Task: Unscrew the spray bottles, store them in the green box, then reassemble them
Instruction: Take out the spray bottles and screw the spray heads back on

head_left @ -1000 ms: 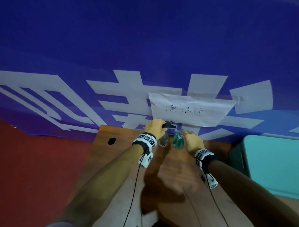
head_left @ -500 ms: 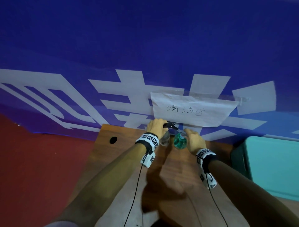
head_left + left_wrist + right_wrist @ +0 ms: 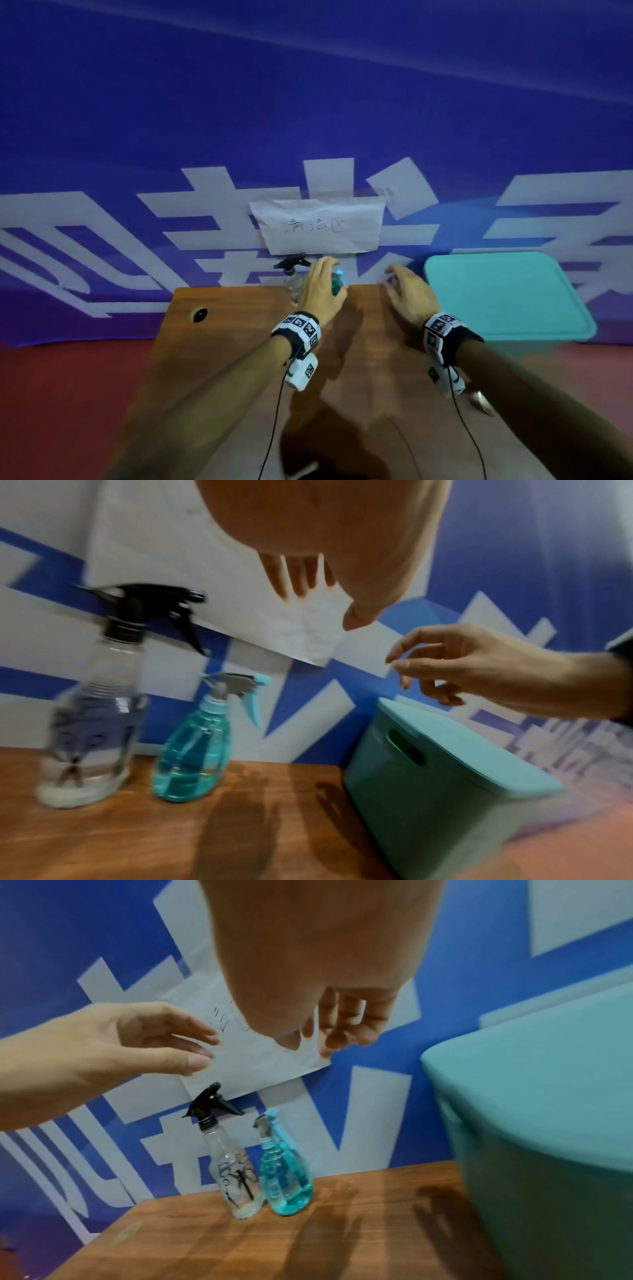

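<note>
Both hands empty, fingers loosely spread: left hand (image 3: pixel 317 291) above the two bottles, right hand (image 3: pixel 409 296) near the lidded green box (image 3: pixel 507 298). Clear bottle (image 3: pixel 234 1172) and blue bottle (image 3: pixel 286 1177) stand touching at the tabletop (image 3: pixel 359 342) back edge. Risk: grabbing one could topple its neighbour.

A brown wooden counter (image 3: pixel 239 342) fills the lower middle of the head view, with a round hole (image 3: pixel 200 314) near its upper left corner. At its far edge stand two spray bottles just beside each other, both upright: a clear bottle (image 3: pixel 236 1175) with a black sprayer on the left and a blue bottle (image 3: pixel 286 1177) on the right.
</note>
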Available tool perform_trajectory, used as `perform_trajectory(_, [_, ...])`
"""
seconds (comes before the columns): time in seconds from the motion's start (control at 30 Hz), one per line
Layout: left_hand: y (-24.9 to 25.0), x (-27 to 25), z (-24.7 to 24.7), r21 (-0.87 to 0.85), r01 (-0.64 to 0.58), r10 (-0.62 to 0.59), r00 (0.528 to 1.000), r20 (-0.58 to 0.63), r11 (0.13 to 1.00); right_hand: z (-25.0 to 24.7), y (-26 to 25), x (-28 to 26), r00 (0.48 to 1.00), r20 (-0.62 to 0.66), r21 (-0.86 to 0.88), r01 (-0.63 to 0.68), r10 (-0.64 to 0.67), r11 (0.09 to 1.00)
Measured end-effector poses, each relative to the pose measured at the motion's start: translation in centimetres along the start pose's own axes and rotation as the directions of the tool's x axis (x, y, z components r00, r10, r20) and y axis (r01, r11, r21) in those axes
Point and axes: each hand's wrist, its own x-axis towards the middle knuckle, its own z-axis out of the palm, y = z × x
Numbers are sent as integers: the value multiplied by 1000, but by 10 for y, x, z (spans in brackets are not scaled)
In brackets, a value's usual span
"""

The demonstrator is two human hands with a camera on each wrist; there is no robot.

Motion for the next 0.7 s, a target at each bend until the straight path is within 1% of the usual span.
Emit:
perform_trajectory(0.03, [16,-6,9,-34,-39,40,998,47,999,-13,10,-11,1000,0,-25,6,-6,1000])
perform_trajectory(0.1, [46,-17,31,-47,-121,126,983,131,992,-39,32,-33,1000,23,-63,8,-7,998])
perform_trajectory(0.17, [77,-29,53,-79,-180,194,954,228,980,-64,56,-55,998,65,-95,-4,11,995])
perform_trajectory(0.27, [114,-52,88,-151,-248,287,884,368,957,-95,93,-93,986,166,-198,12,21,980])
perform_trajectory(0.33, [132,-67,113,-111,-318,333,826,454,942,-107,114,-118,967,254,-314,51,32,948])
perform_trajectory(0.4, [150,-81,135,-50,-349,321,783,533,936,-109,138,-139,951,306,-389,81,45,918])
perform_trajectory(0.47, [166,-93,153,5,-352,279,751,599,936,-108,158,-156,927,365,-438,87,88,895])
perform_trajectory(0.53, [179,-104,168,38,-345,241,726,645,938,-102,176,-173,893,439,-472,136,98,871])
perform_trajectory(0.6, [190,-113,179,71,-331,202,716,668,941,-95,188,-186,876,474,-500,189,84,845])
perform_trajectory(0.7, [198,-123,189,118,-289,136,725,675,950,-85,196,-198,851,497,-551,159,169,819])
